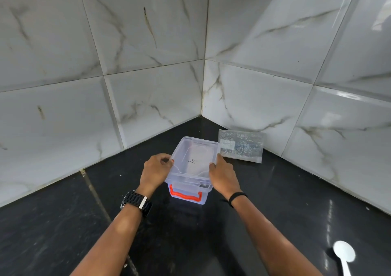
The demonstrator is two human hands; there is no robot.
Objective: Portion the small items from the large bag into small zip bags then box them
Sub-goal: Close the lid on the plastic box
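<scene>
Both hands hold a clear lid on a clear box in a tiled corner.

The black tabletop [275,201] carries the box [186,193], red latch facing the person. The lid [194,159] sits tilted on its rim; the left hand [155,169] and right hand [223,175] pinch its opposite edges. Behind-right of the box, a clear bag [242,145] leans against the wall. Far near-right lies a white spoon [344,256].

Black glossy stone countertop [275,201] is running into a marble-tiled corner. Clear plastic box [187,193] with a red latch is sitting on it mid-counter. Clear zip bag [241,145] is lying flat just beside the box, near the wall. White plastic spoon [344,254] is lying at the near right.
</scene>
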